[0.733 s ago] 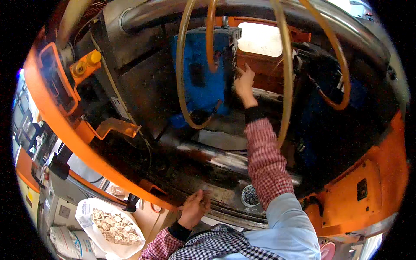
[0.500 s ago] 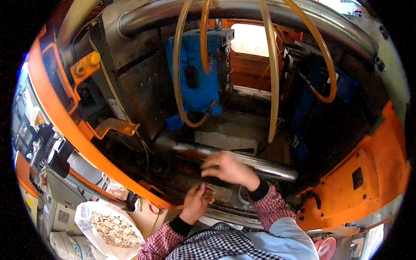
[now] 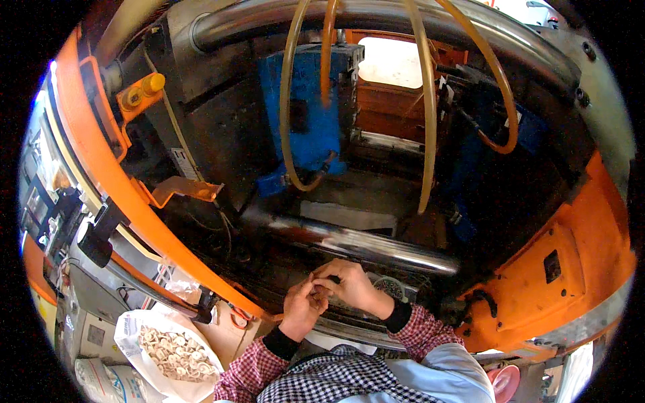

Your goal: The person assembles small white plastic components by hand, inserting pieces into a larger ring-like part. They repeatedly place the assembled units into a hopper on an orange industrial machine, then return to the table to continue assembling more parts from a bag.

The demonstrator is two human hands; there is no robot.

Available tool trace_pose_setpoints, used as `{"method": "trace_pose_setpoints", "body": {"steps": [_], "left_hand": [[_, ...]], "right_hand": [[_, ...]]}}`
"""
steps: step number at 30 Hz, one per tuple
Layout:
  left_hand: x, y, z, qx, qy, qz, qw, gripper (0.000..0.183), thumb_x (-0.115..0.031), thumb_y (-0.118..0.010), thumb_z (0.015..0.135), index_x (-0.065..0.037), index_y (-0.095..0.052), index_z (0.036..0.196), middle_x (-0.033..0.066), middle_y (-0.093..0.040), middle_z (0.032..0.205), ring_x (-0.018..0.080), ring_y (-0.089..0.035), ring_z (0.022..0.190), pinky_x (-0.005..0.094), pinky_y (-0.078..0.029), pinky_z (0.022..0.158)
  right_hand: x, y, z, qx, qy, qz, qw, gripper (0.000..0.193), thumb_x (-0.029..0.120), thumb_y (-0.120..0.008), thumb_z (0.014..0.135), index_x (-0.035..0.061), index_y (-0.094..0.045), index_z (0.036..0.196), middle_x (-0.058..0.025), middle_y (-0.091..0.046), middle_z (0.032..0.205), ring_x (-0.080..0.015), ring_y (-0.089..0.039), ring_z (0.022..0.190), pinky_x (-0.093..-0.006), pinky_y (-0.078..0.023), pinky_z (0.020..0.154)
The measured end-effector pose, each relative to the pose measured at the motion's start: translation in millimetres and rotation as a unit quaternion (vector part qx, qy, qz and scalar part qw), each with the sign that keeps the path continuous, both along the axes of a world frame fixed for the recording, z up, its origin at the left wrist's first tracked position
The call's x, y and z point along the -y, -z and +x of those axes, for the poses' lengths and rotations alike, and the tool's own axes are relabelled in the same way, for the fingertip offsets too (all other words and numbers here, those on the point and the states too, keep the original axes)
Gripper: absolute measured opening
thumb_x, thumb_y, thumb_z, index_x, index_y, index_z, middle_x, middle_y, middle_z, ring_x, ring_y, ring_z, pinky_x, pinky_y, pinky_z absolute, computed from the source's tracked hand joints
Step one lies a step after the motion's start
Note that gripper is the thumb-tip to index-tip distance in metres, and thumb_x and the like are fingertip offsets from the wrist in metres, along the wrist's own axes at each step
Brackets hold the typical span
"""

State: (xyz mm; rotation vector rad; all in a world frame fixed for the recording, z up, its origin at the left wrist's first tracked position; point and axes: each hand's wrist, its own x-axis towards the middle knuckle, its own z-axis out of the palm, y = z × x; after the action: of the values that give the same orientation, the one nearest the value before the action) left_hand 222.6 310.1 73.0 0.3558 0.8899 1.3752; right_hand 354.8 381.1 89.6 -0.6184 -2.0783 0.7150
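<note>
My feed's got left hand (image 3: 304,307) and right hand (image 3: 349,286) meeting, fingers curled; I can't tell if they're pinching anything. The tub (image 3: 388,277) of little bits (image 3: 390,288) sits just past the right wrist, so one careless swing could spill it. Hoses (image 3: 285,107) and a steel bar (image 3: 363,248) obstruct the blue block (image 3: 309,144).

Left hand (image 3: 304,307): angled up from below, your fingers curled in, pretty relaxed looking
Right hand (image 3: 353,285): comes in from your right, back of it mostly up, fingers bent over toward the left one
Fingertips (image 3: 321,280): yours meet up front, grip between them too small to make out tbh
Left forearm (image 3: 252,369): slants up and inward
Right forearm (image 3: 423,329): slants up and leftward, mirroring your other arm
</note>
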Motion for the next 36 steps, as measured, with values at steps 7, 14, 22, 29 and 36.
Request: {"method": "trace_pose_setpoints", "body": {"steps": [7,14,22,29,36], "left_hand": [[7,-9,-14,-0.053,0.053,0.026,0.997,0.048,-0.042,-0.041,0.095,0.0,-0.055,0.115,0.0086,-0.064,0.083,0.0107,-0.052,0.061,0.0244,-0.041,0.054],[29,-2,-11,-0.163,0.068,-0.011,0.984,0.046,-0.037,-0.037,0.097,0.001,-0.057,0.112,0.0072,-0.065,0.08,0.0095,-0.05,0.058,0.0221,-0.037,0.05],[47,1,-26,-0.214,0.032,-0.061,0.974,0.043,-0.032,-0.036,0.098,0.003,-0.057,0.11,0.007,-0.063,0.074,0.0096,-0.049,0.055,0.0214,-0.035,0.047],[49,19,-26,-0.31,0.023,0.005,0.95,0.038,-0.027,-0.036,0.099,0.002,-0.059,0.106,0.0059,-0.062,0.073,0.0082,-0.048,0.052,0.0203,-0.034,0.045],[44,19,-25,-0.147,0.014,-0.077,0.986,0.036,-0.025,-0.036,0.099,0.001,-0.06,0.105,0.0061,-0.062,0.072,0.0076,-0.047,0.051,0.0201,-0.034,0.045]], "right_hand": [[-74,-36,-8,-0.23,0.166,0.02,0.959,0.005,0.006,-0.057,0.084,0.0033,-0.061,0.084,-0.0088,-0.065,0.084,-0.0196,-0.062,0.077,-0.032,-0.049,0.07],[-264,-122,-16,-0.322,0.389,0.133,0.853,0.015,0.008,-0.062,0.082,-0.0043,-0.065,0.09,-0.0144,-0.067,0.085,-0.0195,-0.063,0.076,-0.0296,-0.048,0.072],[-340,-160,-33,-0.275,0.464,0.131,0.832,0.027,0.013,-0.065,0.081,0.0003,-0.063,0.105,-0.0165,-0.067,0.087,-0.0273,-0.064,0.075,-0.0365,-0.049,0.07],[-350,-163,-29,-0.213,0.493,0.114,0.835,0.033,0.013,-0.067,0.079,0.0036,-0.061,0.11,-0.0161,-0.067,0.085,-0.0289,-0.063,0.074,-0.0379,-0.048,0.071],[-355,-157,-28,-0.23,0.464,0.171,0.838,0.033,0.013,-0.064,0.08,0.0026,-0.06,0.111,-0.0199,-0.066,0.085,-0.0318,-0.063,0.079,-0.0403,-0.048,0.072]]}}
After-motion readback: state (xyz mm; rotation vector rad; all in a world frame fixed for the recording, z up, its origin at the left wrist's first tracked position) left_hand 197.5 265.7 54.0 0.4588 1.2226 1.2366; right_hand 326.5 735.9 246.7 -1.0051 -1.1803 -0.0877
